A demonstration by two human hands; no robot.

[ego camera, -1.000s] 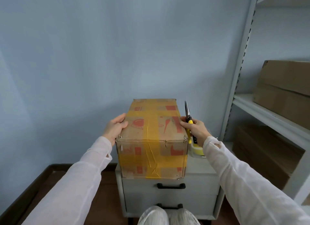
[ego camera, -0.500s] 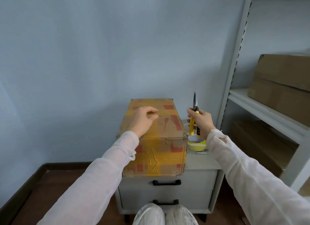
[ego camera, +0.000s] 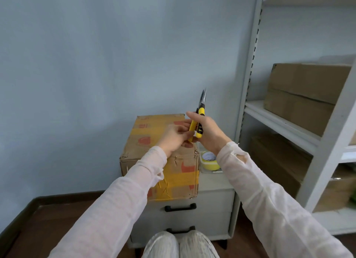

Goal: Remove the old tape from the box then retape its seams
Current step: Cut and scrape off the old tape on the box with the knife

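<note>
- The box sits on the white cabinet, directly below your hands. Its long axis runs away from you toward the wall.
- Your right hand is curled round the yellow handles of the scissors, forefinger extended. The blades point up, clear of the box.
- Your left hand pinches the lower end of one handle. It hangs over the box top and is the nearer hand.
- Judgement: the blades must tip down toward the box top before any cut.
- The old yellow tape bands the top and near face, wrinkled; the near corners are frayed.
- The fresh tape roll lies just right of the box.
</note>
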